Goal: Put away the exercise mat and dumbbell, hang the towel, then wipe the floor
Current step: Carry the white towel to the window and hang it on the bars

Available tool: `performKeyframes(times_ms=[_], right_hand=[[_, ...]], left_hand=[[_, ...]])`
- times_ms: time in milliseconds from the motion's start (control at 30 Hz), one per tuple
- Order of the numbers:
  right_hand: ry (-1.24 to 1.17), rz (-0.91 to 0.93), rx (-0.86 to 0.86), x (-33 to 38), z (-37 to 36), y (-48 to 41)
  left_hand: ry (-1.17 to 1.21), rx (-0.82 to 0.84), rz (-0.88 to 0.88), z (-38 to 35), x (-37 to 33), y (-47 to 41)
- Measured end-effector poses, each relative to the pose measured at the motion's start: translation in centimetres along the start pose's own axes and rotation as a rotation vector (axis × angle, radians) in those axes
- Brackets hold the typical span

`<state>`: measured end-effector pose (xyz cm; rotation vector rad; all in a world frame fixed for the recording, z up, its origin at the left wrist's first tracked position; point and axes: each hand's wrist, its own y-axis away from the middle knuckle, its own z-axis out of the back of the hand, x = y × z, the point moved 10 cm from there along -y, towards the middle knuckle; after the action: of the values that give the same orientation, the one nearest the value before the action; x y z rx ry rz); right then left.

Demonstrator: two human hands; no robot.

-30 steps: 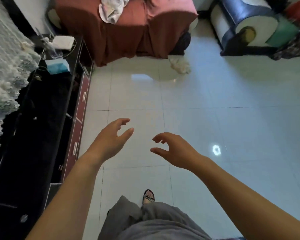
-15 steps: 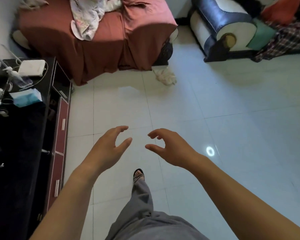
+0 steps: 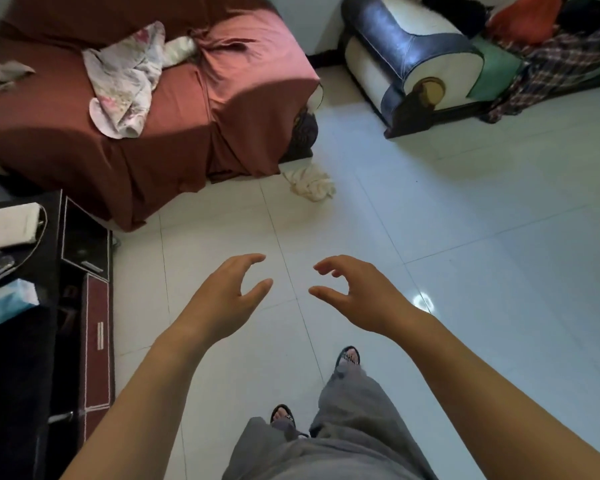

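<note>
The left hand is held out in front of the body, with the forearm stretched forward and the palm turned inward. Its fingers are loosely curved, the thumb stands apart from them, and it holds nothing. The right hand mirrors it just beside, with the same relaxed curve and an empty palm. The two hands face each other with a gap between them and touch neither each other nor anything else. Under them is the floor of pale glossy tiles, with one small bright reflection near the right wrist. Below, grey trousers and a sandal are visible. A crumpled pale cloth lies on the floor well ahead of the hands, just beside the corner of a sofa under a red-brown cover. I cannot tell if this cloth is the towel. A flowered garment lies on the sofa seat. At the far right stands a second sofa with a dark blue and white armrest. Along the left side runs a black cabinet, which carries a blue tissue pack and a white box.
</note>
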<state>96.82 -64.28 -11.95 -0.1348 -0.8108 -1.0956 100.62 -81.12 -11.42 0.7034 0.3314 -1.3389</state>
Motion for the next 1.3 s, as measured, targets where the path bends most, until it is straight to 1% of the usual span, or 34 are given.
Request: performKeyframes(times_ms=[167, 300, 433, 567, 667, 767, 867, 967, 1167, 1300], right_hand=[[-0.021, -0.018, -0.008, -4.7, 5.2, -7.4], [-0.007, -0.008, -0.012, -7.5, 11.7, -13.6], [0.008, -0.010, -0.020, -10.1, 17.5, -19.1], [0.012, -0.039, 0.048, -12.0, 19.7, -24.0], [0.033, -0.028, 0.090, -12.3, 20.5, -28.5], [0.062, 0.003, 0.107, -11.9, 21.3, -33.9], [0.097, 0.022, 0.131, -11.4, 21.8, -39.8], [0.110, 0.025, 0.150, -11.0, 23.2, -45.8], [0.081, -0.077, 0.217, -11.8, 26.2, -57.1], [0.090, -0.091, 0.221, -12.9, 27.2, -63.7]], left_hand=[[-0.027, 0.022, -0.007, -1.1, -3.5, -10.1], [-0.081, 0.018, 0.002, -0.7, -7.2, -18.7], [-0.084, 0.029, -0.017, -0.4, -10.9, -26.4], [-0.041, 0.002, -0.043, -0.3, -12.7, -31.2], [-0.015, -0.045, -0.047, 0.8, -12.0, -34.4], [-0.027, -0.046, -0.005, 2.2, -9.9, -38.5], [-0.021, -0.042, 0.026, 3.8, -8.0, -44.2], [0.008, -0.040, 0.008, 5.6, -7.0, -50.8], [0.001, 0.061, 0.043, 8.1, -4.6, -62.0], [-0.057, 0.102, 0.064, 9.7, -3.0, -68.3]])
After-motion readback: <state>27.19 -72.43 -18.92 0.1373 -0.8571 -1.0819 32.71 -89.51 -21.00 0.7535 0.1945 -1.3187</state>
